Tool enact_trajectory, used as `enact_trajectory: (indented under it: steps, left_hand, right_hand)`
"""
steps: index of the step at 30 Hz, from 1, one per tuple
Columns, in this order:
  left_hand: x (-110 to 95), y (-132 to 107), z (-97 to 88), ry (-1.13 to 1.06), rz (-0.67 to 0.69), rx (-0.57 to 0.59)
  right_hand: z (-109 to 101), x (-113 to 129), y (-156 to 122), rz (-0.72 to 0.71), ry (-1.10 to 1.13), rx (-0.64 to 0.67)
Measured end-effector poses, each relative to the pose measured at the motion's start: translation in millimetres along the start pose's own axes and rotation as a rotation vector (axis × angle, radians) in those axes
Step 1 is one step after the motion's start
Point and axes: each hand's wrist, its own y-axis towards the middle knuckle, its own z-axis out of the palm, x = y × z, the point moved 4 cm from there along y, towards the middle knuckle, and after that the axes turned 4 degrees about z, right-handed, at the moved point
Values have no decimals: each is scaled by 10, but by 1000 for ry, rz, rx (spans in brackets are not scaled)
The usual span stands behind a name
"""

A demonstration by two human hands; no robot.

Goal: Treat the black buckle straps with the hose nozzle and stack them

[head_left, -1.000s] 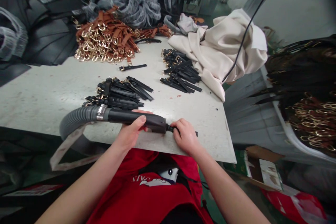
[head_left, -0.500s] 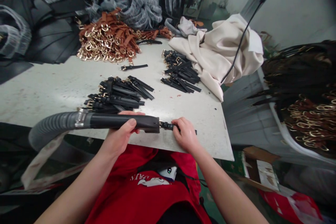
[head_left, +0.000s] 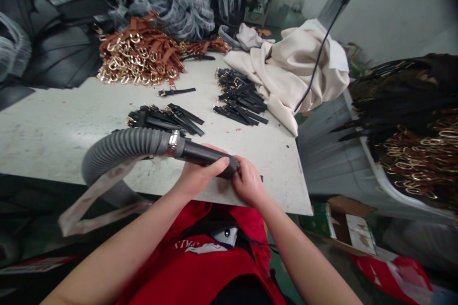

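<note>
My left hand (head_left: 202,174) is wrapped round a black nozzle (head_left: 207,155) joined by a metal ring to a grey ribbed hose (head_left: 121,147). The nozzle's tip points at my right hand (head_left: 248,183), which is closed on a small black strap (head_left: 260,178) lying at the white table's (head_left: 53,128) front edge. Only the strap's end shows past my fingers. A pile of black straps with gold buckles (head_left: 166,119) lies just behind the hose.
A second heap of black straps (head_left: 238,97) lies mid-table, one loose strap (head_left: 177,91) behind, brown straps with gold buckles (head_left: 138,57) at the back. Cream cloth (head_left: 296,66) and a black cable (head_left: 322,47) hang off the right edge. A tub of straps (head_left: 415,152) stands right.
My left hand has swung the nozzle to the right, over the strap and against my right hand. The hose now arches up over the table. The strap's buckle end is now hidden.
</note>
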Motion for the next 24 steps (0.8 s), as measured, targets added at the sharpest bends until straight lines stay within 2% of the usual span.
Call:
enact_trajectory:
  steps: [3,8,10,12,15,19,22,24]
  left_hand:
    - [34,33,-90,-78,-76,-40]
    - [-58,-51,-704,-319,-102,-352]
    - [-107,-164,-893,-359,-120,-387]
    - [-136,-295,-1001,-355,-147,-377]
    - [-143,-451,-1047,-346,-181,-361]
    - [-151,-530,-1008,-331,-207,-352]
    - [-172,-562,-969,-307,-202,-313]
    - [-182,-572,-938,-285,-176,-276]
  right_hand:
    - [17,-5,8,13,-11,-14]
    - [-1,28,14,-33,-69,-50]
    - [-43,42,1,-25,-154,-58]
    - [-82,68,-14,-16,-243,-35]
    - [-112,151,-23,-50,-303,3]
    - [-57,275,-41,-188,-347,57]
    - [-25,267,-90,-228,-262,100]
    - [-51,216,-120,-186,-161,58]
